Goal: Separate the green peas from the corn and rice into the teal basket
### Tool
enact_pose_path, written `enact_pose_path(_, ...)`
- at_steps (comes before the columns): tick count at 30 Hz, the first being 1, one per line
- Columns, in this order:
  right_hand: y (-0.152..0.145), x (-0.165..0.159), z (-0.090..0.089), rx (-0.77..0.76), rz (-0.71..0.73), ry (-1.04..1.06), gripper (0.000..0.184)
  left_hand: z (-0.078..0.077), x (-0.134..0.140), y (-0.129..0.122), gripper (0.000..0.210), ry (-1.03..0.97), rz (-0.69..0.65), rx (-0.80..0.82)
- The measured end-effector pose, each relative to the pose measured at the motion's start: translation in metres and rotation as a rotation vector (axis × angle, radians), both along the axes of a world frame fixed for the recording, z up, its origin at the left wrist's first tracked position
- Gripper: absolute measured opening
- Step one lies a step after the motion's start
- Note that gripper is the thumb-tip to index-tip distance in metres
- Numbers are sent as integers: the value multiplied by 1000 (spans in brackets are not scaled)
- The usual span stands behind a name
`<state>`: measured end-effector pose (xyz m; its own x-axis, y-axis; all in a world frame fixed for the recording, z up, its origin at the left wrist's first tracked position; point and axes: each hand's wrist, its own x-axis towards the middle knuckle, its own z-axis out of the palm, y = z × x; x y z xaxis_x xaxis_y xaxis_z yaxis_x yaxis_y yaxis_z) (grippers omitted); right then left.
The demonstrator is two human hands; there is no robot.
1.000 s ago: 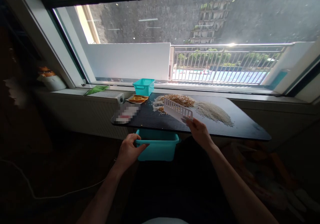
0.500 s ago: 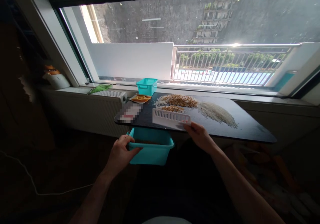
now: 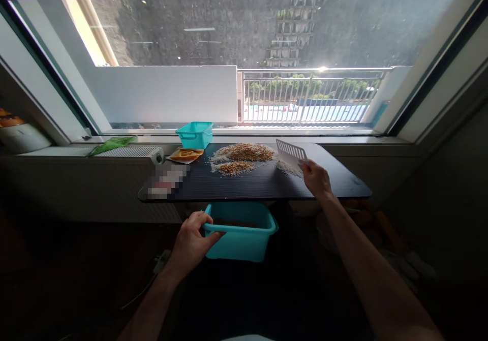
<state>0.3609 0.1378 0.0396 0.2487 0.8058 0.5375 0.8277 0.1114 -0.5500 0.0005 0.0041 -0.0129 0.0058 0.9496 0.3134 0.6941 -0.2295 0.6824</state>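
With my left hand (image 3: 196, 239) I grip the left rim of a turquoise plastic bin (image 3: 240, 244), held below the table's front edge. Brownish contents show dimly inside it. A white slotted plastic plate (image 3: 292, 153) is pinched at its right end in my right hand (image 3: 317, 178). That plate stands tilted over the pale grain pile (image 3: 286, 169) and hides part of it. To its left lies a heap of corn kernels (image 3: 247, 152) mixed with pale grains, and a smaller patch of kernels (image 3: 234, 167) sits in front of that heap.
The dark table (image 3: 206, 186) reaches to the window sill. A second turquoise basket (image 3: 195, 136) stands at the back left, behind an orange-brown packet (image 3: 186, 155). A green cloth (image 3: 113, 146) lies on the radiator (image 3: 95, 178). A metal railing (image 3: 308, 97) is outside the window.
My right hand has carried the slotted plate from the table's front edge back and right, to the pale grain pile. My left hand keeps hold of the bin. The view has turned right.
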Motion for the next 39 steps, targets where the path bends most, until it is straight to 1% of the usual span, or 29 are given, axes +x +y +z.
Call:
enact_pose_path(5, -6, 3, -1, 0, 25, -10, 31, -1, -1, 0, 23, -21, 0, -12)
enact_pose_path(10, -6, 3, -2, 11, 36, 17, 31, 1, 1, -2, 25, -34, 5, -21)
enact_pose_path(16, -11, -9, -11, 0, 128, 74, 32, 0, 3, 0, 23, -37, 3, -10)
enact_pose_path(23, -31, -16, -25, 2, 283, 175, 40, 1, 5, 1, 24, -55, -7, -20)
enact_pose_path(28, -48, -21, -32, 1, 377, 265, 48, 3, 6, 0, 25, -63, -13, -37)
enact_pose_path(31, -65, -26, -33, -7, 412, 306, 48, 4, 7, -1, 25, -66, -10, -41)
enact_pose_path(35, -86, -27, -35, -56, 498, 353, 46, 5, 9, -1, 26, -70, -3, -52)
enact_pose_path(37, -88, -27, -33, -56, 528, 404, 46, 6, 10, -2, 27, -69, -3, -56)
enact_pose_path(39, -80, -30, -29, -21, 524, 452, 47, 7, 10, -2, 27, -67, -4, -59)
